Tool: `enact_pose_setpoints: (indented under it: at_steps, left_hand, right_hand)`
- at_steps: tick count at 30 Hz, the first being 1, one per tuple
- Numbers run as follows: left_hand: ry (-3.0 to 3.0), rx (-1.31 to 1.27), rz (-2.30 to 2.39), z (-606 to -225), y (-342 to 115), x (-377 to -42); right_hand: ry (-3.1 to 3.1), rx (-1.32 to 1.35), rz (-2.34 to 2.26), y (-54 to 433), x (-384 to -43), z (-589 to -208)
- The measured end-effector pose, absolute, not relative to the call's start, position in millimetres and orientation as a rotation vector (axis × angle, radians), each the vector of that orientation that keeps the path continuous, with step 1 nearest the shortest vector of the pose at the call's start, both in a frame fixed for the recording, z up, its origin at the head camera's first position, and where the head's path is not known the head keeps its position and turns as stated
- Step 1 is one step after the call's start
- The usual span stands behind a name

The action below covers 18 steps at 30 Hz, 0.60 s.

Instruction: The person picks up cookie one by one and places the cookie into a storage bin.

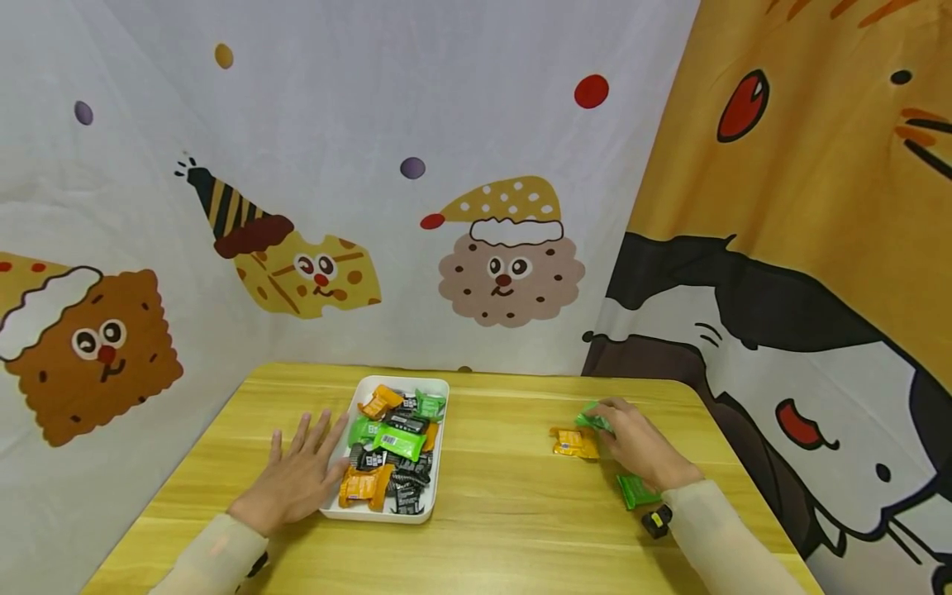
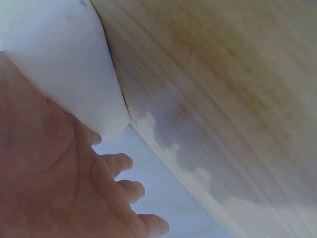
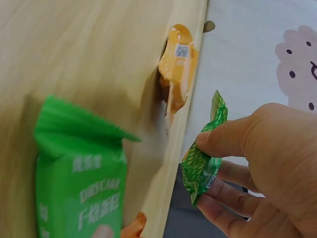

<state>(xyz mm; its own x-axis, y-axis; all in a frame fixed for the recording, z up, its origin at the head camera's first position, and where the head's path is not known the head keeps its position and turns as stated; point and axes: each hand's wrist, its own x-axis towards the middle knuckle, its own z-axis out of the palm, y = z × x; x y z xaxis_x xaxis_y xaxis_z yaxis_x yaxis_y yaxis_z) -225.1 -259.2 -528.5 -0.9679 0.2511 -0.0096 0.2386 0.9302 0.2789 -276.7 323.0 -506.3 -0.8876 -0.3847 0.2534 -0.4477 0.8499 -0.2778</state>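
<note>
My right hand (image 1: 641, 444) is over the right side of the table. Between thumb and fingers it pinches a small green snack packet (image 3: 203, 163), whose crimped end sticks up in the right wrist view. Close by lie an orange snack packet (image 1: 574, 443) and, under the wrist, another green packet (image 1: 635, 491) with "cake" lettering in the wrist view. With fingers spread, my left hand (image 1: 293, 479) is at the left side of a white tray (image 1: 436, 475), its thumb right at the rim. The tray holds several green, orange and black packets.
The yellow wood-grain table (image 1: 498, 512) ends at a pale cartoon-print curtain (image 1: 506, 107) behind. On the right hangs an orange, black and white curtain (image 1: 803, 182). A black wrist device (image 1: 658, 521) shows under the right sleeve. A bit of orange wrapper (image 3: 133, 225) shows low in the right wrist view.
</note>
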Motion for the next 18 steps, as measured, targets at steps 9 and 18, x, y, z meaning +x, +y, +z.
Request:
enact_pose_setpoints:
  at_steps: [9, 18]
  left_hand:
    - [3.041, 0.384, 0.435, -527, -259, -224]
    - [3.039, 0.381, 0.441, -528, -259, -224]
  right_hand:
    - [-2.848, 0.668, 0.44, 304, -277, -503]
    - [-2.803, 0.775, 0.452, 281, -274, -498]
